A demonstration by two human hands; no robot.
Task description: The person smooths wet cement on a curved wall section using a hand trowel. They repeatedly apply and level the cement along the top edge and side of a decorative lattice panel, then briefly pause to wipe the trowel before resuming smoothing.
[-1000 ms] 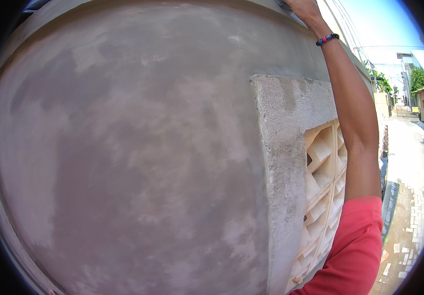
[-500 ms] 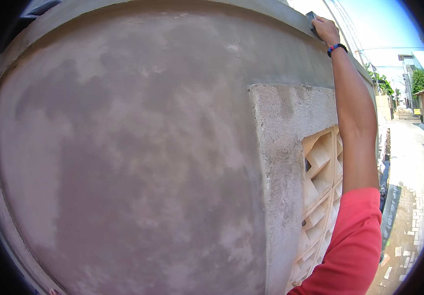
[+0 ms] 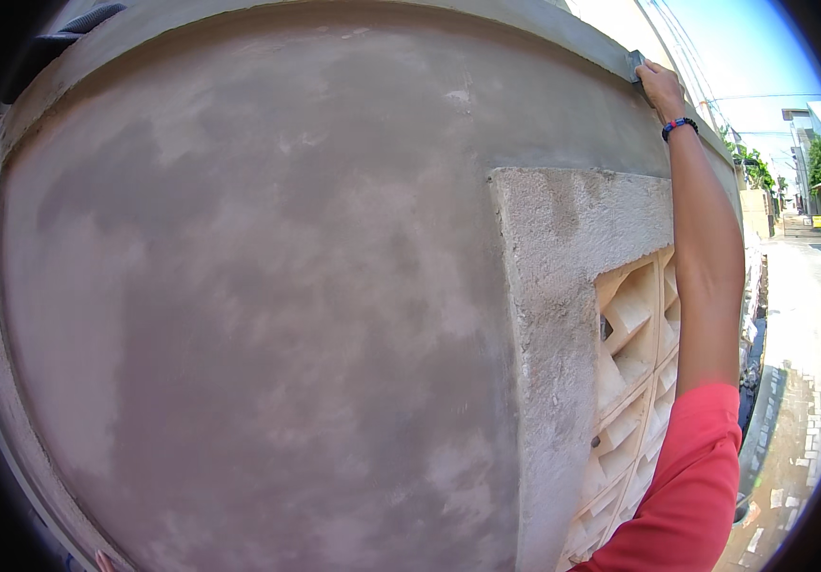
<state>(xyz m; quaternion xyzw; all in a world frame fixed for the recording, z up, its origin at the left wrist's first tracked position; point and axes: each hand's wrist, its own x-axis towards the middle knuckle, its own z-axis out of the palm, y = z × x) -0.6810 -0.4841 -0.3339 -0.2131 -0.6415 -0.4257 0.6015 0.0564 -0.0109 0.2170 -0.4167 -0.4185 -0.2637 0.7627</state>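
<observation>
My right arm in a red sleeve reaches up along the right side of a plastered wall (image 3: 315,286). At the far upper right, my right hand (image 3: 661,88) is closed around a small dark grey block (image 3: 634,63), whose exact kind I cannot make out. That block rests against the raised band (image 3: 525,34) along the wall's top. The plaster is grey-brown with darker, damp-looking patches. At the lower left edge, a sliver of skin colour, perhaps my left hand (image 3: 103,561), barely shows; its fingers cannot be read.
A rough, lighter cement frame (image 3: 548,286) surrounds cream lattice blocks (image 3: 629,324) below my right arm. Beyond them, a paved lane (image 3: 796,315) runs away at the right, with buildings and trees. A dark ribbed object (image 3: 91,19) lies at the top left, over the wall's edge.
My right hand and the grey block have shifted right and slightly down along the top band. The whole view has shifted a little, and slightly more of the skin-coloured sliver shows.
</observation>
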